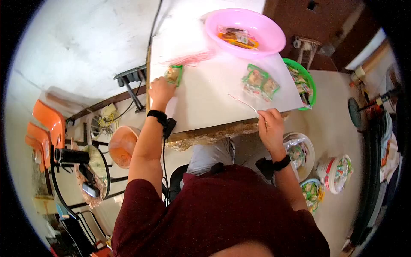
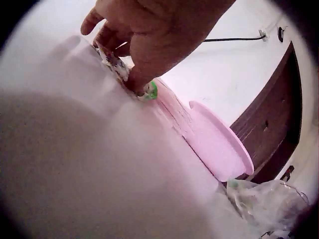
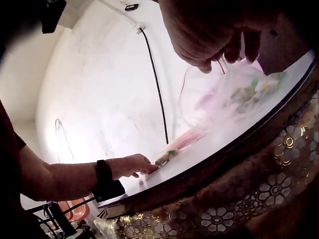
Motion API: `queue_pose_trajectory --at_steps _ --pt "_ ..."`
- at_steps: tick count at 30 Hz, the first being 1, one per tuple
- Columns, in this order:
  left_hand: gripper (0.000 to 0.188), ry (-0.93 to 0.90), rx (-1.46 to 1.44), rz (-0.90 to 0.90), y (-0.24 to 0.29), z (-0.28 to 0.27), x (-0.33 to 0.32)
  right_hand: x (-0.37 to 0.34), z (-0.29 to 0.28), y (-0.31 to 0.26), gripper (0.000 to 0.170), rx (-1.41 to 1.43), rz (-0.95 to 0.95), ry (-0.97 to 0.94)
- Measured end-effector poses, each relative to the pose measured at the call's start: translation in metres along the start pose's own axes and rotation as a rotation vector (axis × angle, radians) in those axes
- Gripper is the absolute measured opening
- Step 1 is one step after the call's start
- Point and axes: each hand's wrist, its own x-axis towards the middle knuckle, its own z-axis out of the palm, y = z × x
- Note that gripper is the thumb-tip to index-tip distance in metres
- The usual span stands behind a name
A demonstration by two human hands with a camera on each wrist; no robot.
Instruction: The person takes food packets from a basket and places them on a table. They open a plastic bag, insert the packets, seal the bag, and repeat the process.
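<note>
My left hand (image 1: 162, 91) grips the near end of a small green-edged packet (image 1: 174, 73) at the table's left side; in the left wrist view the thumb and fingers (image 2: 144, 40) pinch the packet (image 2: 117, 67). My right hand (image 1: 272, 130), over the table's near edge, pinches one end of a thin pale red strand (image 1: 243, 102) between thumb and fingers. Beyond that strand, green-edged packets (image 1: 261, 82) lie together on the white table (image 1: 205, 103). A bundle of similar pink strands (image 1: 192, 58) lies behind the left packet.
A pink basin (image 1: 274, 40) holding packets stands at the table's far side. On the floor at the right are a green basket (image 1: 314, 83), a white bucket (image 1: 326, 169) and other containers of packets. Orange chairs (image 1: 50, 118) and a black stand (image 1: 132, 88) are at the left.
</note>
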Motion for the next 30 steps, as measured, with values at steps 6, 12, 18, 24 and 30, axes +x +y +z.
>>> queue_pose_trajectory --at_steps 6,12,18,24,30 --pt "0.04 -0.2 -0.601 -0.06 -0.013 0.01 0.01 -0.004 -0.008 0.0 0.012 0.035 0.044 0.044" --pt "0.015 -0.556 -1.329 -0.095 -0.005 -0.038 -0.049 -0.005 -0.009 0.007 0.012 0.077 0.082 0.101" --pt "0.018 -1.02 -1.506 -0.01 0.032 -0.066 -0.126 -0.005 -0.011 0.008 0.012 0.128 0.113 0.125" --pt "0.019 -1.092 -1.544 -0.083 0.11 -0.059 -0.151 -0.005 -0.012 0.013 0.013 0.116 0.058 0.131" --pt "0.017 -1.118 -1.644 -0.101 0.158 -0.042 -0.147 -0.006 -0.012 0.011 0.014 0.133 0.089 0.118"
